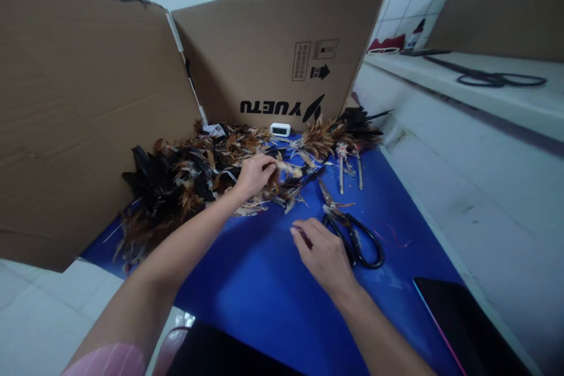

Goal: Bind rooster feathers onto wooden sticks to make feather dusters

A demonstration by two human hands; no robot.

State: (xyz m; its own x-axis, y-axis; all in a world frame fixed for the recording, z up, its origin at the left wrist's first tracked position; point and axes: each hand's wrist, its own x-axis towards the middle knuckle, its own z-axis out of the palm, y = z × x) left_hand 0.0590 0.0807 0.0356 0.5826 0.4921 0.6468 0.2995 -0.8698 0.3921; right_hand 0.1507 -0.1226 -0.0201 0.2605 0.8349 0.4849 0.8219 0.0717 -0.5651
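Feathers: one heap, uncountable, my left hand pinching some. Scissors: one pair, beside my loosely curled, empty right hand.

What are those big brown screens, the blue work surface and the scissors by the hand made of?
The screens look like corrugated cardboard: matte brown, creased, with printed box marks. The blue surface seems a smooth plastic or rubber mat, slightly glossy. The scissors look like dark metal, with black loop handles beside the right hand.

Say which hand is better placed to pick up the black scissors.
Right. The right hand rests on the blue mat right beside the scissors, while the left hand is in the feather pile.
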